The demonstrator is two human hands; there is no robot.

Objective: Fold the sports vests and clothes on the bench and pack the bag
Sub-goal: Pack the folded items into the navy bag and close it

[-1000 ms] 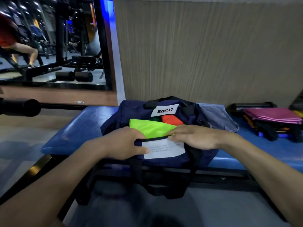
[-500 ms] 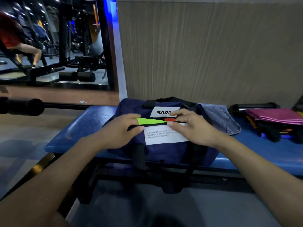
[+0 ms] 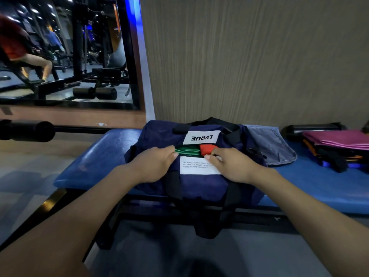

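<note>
Head view shows a navy duffel bag (image 3: 199, 166) on the blue bench (image 3: 95, 156), its mouth narrowed over a green vest (image 3: 187, 151) and a red garment (image 3: 206, 149). The left hand (image 3: 154, 166) and right hand (image 3: 231, 166) curl their fingers over the near edge of the opening. The soft, light fabric likely slumps; the rim gives the best hold. Folded denim (image 3: 271, 146) and a magenta cloth (image 3: 339, 137) lie to the right.

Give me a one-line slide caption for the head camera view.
Both hands, left hand and right hand, grip the navy duffel bag opening over green and red folded clothes.
</note>
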